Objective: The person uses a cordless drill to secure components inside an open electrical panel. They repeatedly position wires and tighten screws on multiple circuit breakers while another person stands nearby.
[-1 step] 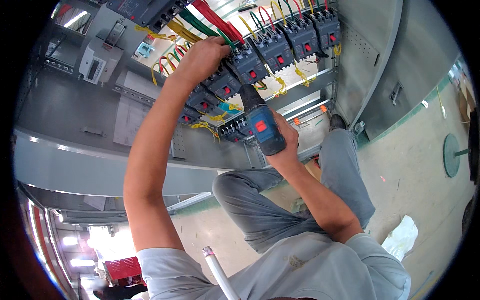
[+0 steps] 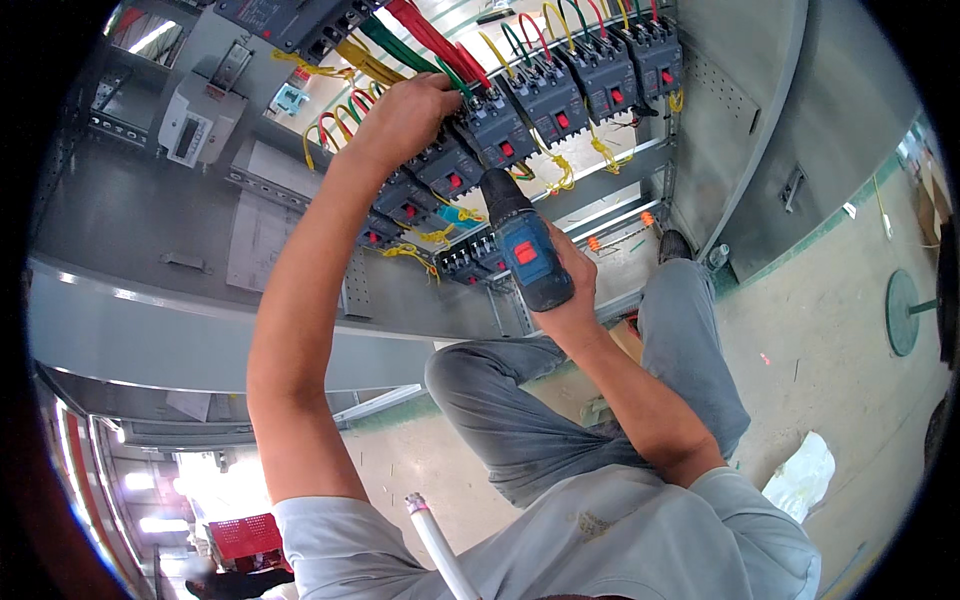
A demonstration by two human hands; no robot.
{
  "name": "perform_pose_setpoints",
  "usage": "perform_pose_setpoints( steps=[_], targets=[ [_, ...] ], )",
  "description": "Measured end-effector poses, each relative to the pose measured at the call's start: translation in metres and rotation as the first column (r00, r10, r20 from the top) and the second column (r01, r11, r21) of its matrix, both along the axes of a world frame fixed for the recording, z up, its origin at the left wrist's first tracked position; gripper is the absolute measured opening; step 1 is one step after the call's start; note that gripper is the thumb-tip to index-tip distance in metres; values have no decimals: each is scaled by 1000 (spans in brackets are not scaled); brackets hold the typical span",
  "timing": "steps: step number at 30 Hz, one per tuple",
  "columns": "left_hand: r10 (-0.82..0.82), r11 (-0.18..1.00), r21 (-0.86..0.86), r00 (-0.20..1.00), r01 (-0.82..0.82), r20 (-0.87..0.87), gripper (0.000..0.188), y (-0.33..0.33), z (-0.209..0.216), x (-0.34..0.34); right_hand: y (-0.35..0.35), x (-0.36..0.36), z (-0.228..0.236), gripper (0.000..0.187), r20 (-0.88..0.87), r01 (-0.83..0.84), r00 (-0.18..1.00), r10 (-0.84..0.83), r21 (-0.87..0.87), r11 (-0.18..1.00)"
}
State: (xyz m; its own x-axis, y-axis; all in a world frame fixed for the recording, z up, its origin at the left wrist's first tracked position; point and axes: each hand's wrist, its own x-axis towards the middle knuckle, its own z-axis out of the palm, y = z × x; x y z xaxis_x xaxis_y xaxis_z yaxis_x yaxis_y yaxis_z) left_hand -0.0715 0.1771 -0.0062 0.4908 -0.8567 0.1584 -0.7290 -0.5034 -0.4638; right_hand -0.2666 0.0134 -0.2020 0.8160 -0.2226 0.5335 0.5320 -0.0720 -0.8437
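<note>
My right hand (image 2: pixel 575 290) is wrapped around a blue and black cordless drill (image 2: pixel 535 260) with a red patch on its back. The drill points up and away, and its long bit (image 2: pixel 470 145) reaches in among a row of dark grey circuit breakers (image 2: pixel 550 105) with red switches. At the top edge of that row, my left hand (image 2: pixel 408 118) bends over a breaker, fingertips pinched at a green wire (image 2: pixel 452 76). The fingers partly hide the wire's end and the terminal below. Red, green and yellow wires rise from the other breakers.
A grey metal cabinet (image 2: pixel 120 220) surrounds the breakers, with a white meter (image 2: pixel 190 125) at its left. Yellow wire bundles (image 2: pixel 560 175) hang below the row. My bent legs (image 2: pixel 500 400) are close in front. A white sheet (image 2: pixel 803 475) lies on the floor to the right.
</note>
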Motion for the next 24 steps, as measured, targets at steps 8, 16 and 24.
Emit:
perform_pose_setpoints(
  steps=[8, 16, 24],
  targets=[
    [-7, 999, -40, 999, 6, -39, 15, 1, 1, -2, 2, 4, 5, 58, 13, 43, 999, -44, 33, 999],
    [-17, 1000, -22, 999, 16, -42, 18, 3, 1, 1, 3, 4, 8, 55, -9, 32, 999, -32, 23, 999],
    [-60, 997, -55, 997, 58, -41, 23, 5, 3, 2, 9, 8, 15, 62, -28, -38, 999, 40, 81, 996]
  ],
)
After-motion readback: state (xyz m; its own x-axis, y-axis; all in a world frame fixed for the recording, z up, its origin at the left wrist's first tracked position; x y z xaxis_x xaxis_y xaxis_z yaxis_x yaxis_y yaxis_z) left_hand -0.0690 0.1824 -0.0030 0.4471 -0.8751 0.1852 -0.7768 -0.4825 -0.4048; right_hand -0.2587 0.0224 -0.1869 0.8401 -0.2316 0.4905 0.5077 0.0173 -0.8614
